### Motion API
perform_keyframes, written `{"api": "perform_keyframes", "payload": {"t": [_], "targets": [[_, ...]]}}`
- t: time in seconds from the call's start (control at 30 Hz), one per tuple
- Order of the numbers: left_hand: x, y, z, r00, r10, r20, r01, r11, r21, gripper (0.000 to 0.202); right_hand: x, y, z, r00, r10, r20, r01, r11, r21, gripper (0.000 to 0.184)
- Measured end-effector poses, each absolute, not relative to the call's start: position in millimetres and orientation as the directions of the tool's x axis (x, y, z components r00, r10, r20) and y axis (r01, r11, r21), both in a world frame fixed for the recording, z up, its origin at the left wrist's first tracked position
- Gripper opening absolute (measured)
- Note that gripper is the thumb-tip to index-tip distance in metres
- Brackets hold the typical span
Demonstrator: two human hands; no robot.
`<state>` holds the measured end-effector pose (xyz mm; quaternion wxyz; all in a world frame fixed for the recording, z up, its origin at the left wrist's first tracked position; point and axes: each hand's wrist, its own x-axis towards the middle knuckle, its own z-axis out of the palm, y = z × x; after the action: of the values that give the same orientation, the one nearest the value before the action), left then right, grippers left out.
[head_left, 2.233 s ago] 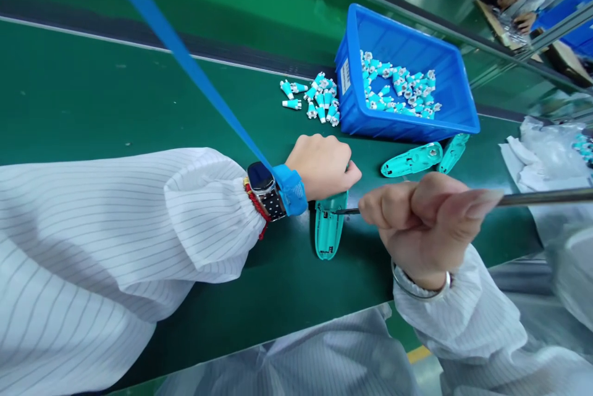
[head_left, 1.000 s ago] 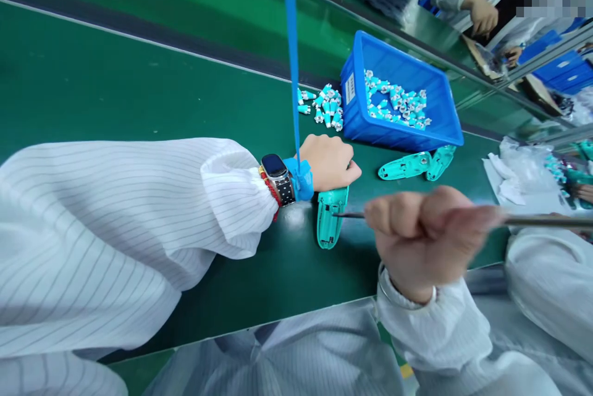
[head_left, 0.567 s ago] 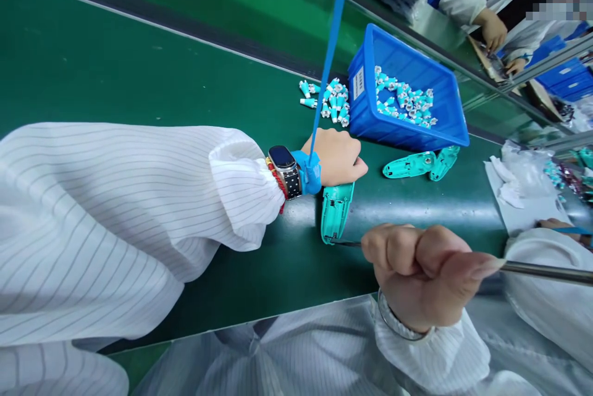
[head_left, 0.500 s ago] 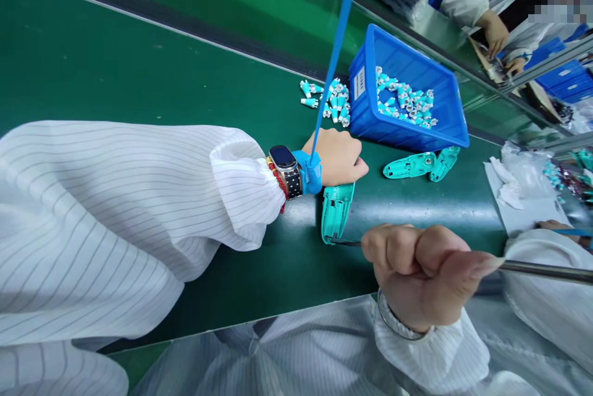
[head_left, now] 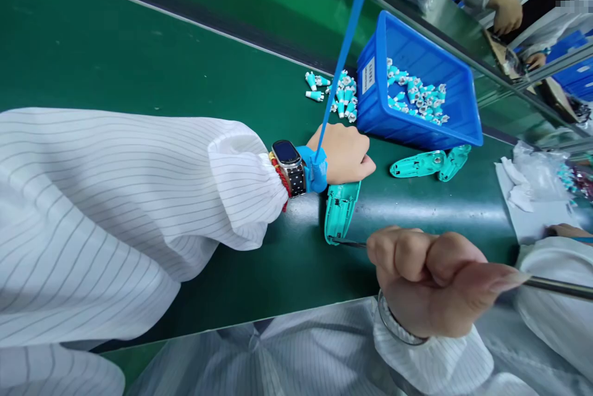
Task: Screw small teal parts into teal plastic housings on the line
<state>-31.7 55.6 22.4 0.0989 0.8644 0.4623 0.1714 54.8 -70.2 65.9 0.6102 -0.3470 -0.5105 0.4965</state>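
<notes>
My left hand [head_left: 345, 154] is closed, pressing down on the far end of a teal plastic shell [head_left: 340, 212] that lies open-side up on the green belt [head_left: 139, 56]. A watch and a blue wrist strap [head_left: 315, 168] with a blue cord sit on that wrist. My right hand [head_left: 430, 278] is a fist around a thin metal tool [head_left: 553, 286]. The tool's dark tip [head_left: 345, 243] touches the near end of the shell.
A blue bin [head_left: 419, 84] holding several small teal and white parts stands beyond my left hand, with a loose pile of such parts [head_left: 336, 94] beside it. Two more teal shells [head_left: 428, 162] lie by the bin. White wipes [head_left: 528, 189] and other people's hands [head_left: 507, 10] are at the right.
The tool tip has moved from the middle of the shell down to its near end. My left hand has stayed on the shell. The view has shifted slightly.
</notes>
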Motion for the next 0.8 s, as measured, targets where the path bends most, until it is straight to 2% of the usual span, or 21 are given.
{"api": "perform_keyframes", "payload": {"t": [0.2,0.53,0.8], "targets": [[-30.7,54.4,23.1,0.504,0.848,0.167,0.78,-0.529,0.335,0.041,52.1,-69.2,69.9,-0.026,0.969,0.246,-0.254,0.231,-0.939,0.058],[-30.8,54.3,23.0,0.51,0.839,0.192,0.763,-0.544,0.351,0.04,51.2,-68.7,73.9,-0.075,0.975,0.208,-0.186,0.191,-0.964,0.056],[-30.5,54.5,21.9,0.51,0.839,0.191,0.763,-0.544,0.349,0.04,48.4,-67.4,76.1,-0.024,0.98,0.199,-0.149,0.193,-0.97,0.057]]}}
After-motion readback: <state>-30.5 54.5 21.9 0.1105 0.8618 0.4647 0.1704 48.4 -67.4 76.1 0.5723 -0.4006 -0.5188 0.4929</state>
